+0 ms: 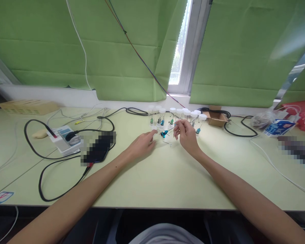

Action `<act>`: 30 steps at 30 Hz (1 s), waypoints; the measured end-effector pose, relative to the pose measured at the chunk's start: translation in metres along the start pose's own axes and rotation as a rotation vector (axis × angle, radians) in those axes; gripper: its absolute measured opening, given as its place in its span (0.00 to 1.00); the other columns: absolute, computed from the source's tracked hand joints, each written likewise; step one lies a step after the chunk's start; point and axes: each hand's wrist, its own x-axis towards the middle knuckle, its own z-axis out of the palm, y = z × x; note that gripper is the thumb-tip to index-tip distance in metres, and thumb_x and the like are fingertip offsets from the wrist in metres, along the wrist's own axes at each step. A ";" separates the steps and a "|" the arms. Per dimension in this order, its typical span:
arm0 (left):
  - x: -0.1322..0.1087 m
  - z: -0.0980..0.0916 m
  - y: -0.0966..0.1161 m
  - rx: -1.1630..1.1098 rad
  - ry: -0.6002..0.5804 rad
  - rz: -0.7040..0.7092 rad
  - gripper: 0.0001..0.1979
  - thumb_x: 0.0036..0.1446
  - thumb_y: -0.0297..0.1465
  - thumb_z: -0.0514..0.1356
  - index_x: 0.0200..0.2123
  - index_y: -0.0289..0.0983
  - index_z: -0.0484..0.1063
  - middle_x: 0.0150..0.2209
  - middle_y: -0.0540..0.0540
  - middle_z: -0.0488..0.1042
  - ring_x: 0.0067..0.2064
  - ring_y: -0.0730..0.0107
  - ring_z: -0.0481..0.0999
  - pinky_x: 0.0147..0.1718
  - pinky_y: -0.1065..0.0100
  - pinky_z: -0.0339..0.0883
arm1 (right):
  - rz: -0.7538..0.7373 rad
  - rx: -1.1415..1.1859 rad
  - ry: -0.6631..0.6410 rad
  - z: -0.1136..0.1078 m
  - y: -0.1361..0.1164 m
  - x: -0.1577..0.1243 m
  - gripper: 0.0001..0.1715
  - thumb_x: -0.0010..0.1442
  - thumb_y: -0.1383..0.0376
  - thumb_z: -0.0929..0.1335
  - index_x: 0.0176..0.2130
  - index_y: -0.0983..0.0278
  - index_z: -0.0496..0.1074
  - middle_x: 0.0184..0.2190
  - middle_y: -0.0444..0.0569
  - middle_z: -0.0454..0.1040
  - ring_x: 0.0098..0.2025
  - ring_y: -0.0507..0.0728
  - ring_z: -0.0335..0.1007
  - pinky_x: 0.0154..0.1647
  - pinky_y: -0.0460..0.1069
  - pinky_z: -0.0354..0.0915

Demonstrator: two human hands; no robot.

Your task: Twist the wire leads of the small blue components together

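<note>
Right hand [186, 135] is lifted off the surface [167, 179], wrist bent back and forearm running down to the lower right corner. Its thumb and first fingers are pinched together at the top, closed on the thin shaft of a blue-handled tool [164, 134]. The tool slants down to the left from those fingertips, so its blue end lies low between the two hands. Whether that end touches the surface cannot be told.

Left hand [142, 144] lies palm down, loosely released and gripping nothing. Its forefinger is stretched out towards the blue handle and stops just beside it, while the other fingers curl under. Its forearm comes in from the lower left.

A small metal pin [168, 143] lies between the hands, a little nearer the person than the tool. Just beyond both hands stands a row of clear vials [178, 117] with white caps, some holding green or blue bits. A small cardboard box [215, 119] sits further right of the right hand. Well to the left of the left hand, black cables [44, 169] loop around a white power strip [63, 137].
</note>
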 end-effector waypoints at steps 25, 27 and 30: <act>0.000 -0.004 0.007 0.101 -0.004 0.003 0.19 0.58 0.27 0.51 0.53 0.40 0.63 0.34 0.46 0.73 0.31 0.64 0.72 0.29 0.68 0.58 | 0.186 0.216 -0.121 0.010 0.004 -0.005 0.18 0.58 0.51 0.69 0.33 0.64 0.68 0.24 0.43 0.69 0.21 0.50 0.68 0.17 0.46 0.65; 0.000 -0.004 0.007 0.104 -0.004 0.002 0.19 0.58 0.27 0.51 0.54 0.40 0.63 0.35 0.46 0.74 0.32 0.64 0.72 0.29 0.68 0.58 | 0.216 0.233 -0.116 0.010 0.002 -0.005 0.19 0.57 0.51 0.70 0.32 0.64 0.69 0.24 0.44 0.69 0.21 0.51 0.68 0.18 0.47 0.66; 0.000 -0.004 0.007 0.114 -0.001 0.000 0.19 0.59 0.27 0.51 0.54 0.40 0.62 0.37 0.45 0.74 0.32 0.64 0.72 0.29 0.68 0.58 | 0.280 0.285 -0.127 0.010 0.001 -0.004 0.19 0.55 0.51 0.71 0.31 0.65 0.69 0.24 0.44 0.70 0.21 0.51 0.69 0.18 0.46 0.65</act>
